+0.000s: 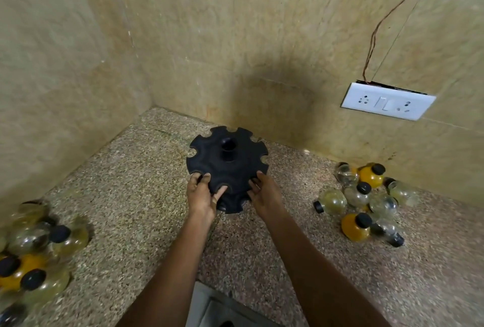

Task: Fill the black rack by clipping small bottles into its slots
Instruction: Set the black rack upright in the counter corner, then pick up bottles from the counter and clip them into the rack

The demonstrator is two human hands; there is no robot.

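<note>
A round black rack (230, 161) with notched slots around its rim and a short centre post stands on the speckled counter near the corner; every slot I can see is empty. My left hand (203, 195) grips its near left rim, with my fingers curled into the slots. My right hand (264, 191) rests on the near right rim, fingers on top. Small round bottles with black caps lie in two heaps: one at the right (366, 201), some holding orange stuff, and one at the far left (34, 250), blurred.
Beige tiled walls meet in a corner just behind the rack. A white switch plate (387, 101) with a thin wire hanging above it sits on the right wall. The counter's front edge and a grey floor area (209, 308) lie below my arms.
</note>
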